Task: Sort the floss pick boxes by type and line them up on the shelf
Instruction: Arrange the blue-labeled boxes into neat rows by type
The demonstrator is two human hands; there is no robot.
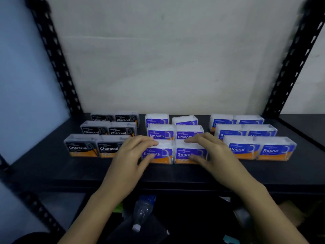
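Floss pick boxes are standing on a black shelf (175,175) in three groups, and I am watching them through the single head view, looking down and forward. On the left, six black Charcoal boxes (82,147) are sitting in three rows of two. In the middle, six blue-and-white Smooth boxes (161,133) are forming three rows of two; the rear right one (184,120) is sitting tilted, out of line with its neighbour. On the right, six Round boxes (276,150) are standing in three rows of two. My left hand (133,152) is curling over the front left Smooth box (158,154), fingers bent across its top and thumb pressing its front label, so it is pinching the box loosely. My right hand (209,150) is doing the same on the front right Smooth box (186,154), fingers lying along the top edge and thumb touching the front face. These two front boxes are standing side by side, touching. Behind the shelf a pale wall (175,59) is showing, framed by black perforated uprights (52,55). Below the shelf edge, a clear plastic bottle (142,212) is lying among dark, blurred items I cannot make out.
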